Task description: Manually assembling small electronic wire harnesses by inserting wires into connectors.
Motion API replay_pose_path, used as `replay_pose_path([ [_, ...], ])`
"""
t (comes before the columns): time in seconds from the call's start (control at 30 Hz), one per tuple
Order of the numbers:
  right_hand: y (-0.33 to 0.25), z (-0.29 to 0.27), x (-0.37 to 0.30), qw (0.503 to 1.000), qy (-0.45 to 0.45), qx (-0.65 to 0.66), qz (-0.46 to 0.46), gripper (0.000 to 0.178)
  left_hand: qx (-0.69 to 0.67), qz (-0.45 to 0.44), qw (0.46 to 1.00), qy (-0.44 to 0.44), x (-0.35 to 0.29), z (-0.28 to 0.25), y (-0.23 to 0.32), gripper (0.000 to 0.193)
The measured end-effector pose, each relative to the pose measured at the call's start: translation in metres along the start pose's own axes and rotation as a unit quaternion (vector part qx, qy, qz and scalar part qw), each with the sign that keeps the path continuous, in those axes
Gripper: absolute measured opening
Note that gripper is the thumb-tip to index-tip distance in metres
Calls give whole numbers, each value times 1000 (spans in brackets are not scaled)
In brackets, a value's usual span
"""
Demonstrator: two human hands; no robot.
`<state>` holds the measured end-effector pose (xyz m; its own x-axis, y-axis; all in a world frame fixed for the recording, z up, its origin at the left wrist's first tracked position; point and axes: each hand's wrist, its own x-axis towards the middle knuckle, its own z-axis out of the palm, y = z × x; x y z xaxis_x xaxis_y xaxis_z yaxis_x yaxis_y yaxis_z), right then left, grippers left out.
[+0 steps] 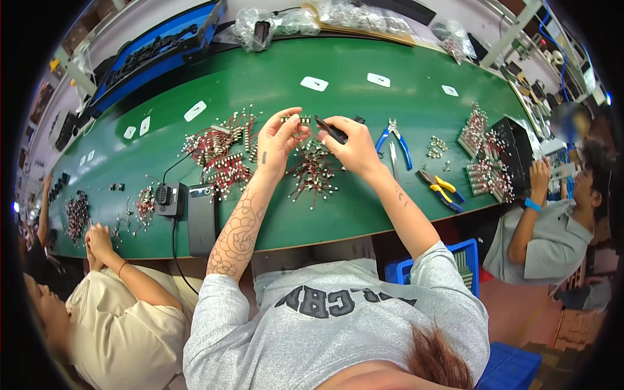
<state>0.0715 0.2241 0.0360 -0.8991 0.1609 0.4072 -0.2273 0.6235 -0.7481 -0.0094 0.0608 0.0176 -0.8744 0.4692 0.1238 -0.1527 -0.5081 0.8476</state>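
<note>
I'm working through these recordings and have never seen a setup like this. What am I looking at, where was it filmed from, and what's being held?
There is no robot here, just a person's two bare hands. The single picture comes from a wide fisheye camera worn on the person's head, looking down, so straight edges bend near the rim.

The left hand holds a small, narrow strip with pale fittings; the right hand grips a slim black tool, its exact kind unclear.

On the long green table lie heaps of small parts with red wires, blue-handled metal pliers and yellow-and-blue-handled pliers. Co-workers sit on either side.
</note>
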Motion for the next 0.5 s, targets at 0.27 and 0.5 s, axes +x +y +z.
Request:
replay_pose_path([
  [0.27,35,7,-1,984,55,-144,-91,21,20,-22,999,38,6,-16,-22,24],
  [0.5,41,1,-1,986,20,-157,-59,23,76,-31,997,3,1,-13,-22,22],
])
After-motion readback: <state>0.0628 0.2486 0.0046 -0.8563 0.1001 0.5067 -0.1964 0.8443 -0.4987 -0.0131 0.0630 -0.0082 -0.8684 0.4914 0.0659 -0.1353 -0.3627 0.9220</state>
